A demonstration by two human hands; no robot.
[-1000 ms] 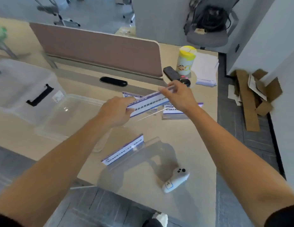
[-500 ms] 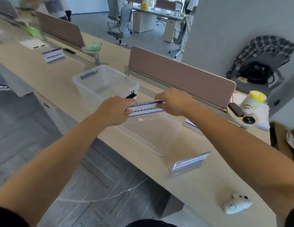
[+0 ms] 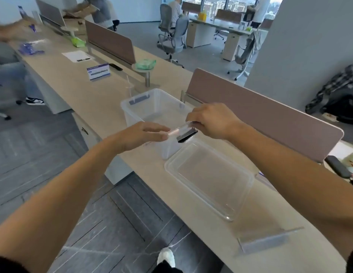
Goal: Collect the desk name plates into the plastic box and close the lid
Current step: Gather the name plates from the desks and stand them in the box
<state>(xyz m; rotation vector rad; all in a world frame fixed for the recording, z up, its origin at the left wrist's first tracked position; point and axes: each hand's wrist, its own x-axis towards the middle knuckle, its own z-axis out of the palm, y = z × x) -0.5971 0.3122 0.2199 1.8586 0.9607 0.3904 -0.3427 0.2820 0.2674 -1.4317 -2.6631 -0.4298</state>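
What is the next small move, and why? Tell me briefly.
Probably lower the clear acrylic name plate into the open translucent plastic box and release it: the left hand and right hand hold it just above the box's near rim.

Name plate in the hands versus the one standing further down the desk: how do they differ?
The held name plate hangs over the plastic box, gripped by the right hand, left hand at its other end; the far name plate stands untouched on the desk. The held name plate shows edge-on, print hidden; the far name plate faces the camera, blue-and-white print visible. Neither lies in the box yet.
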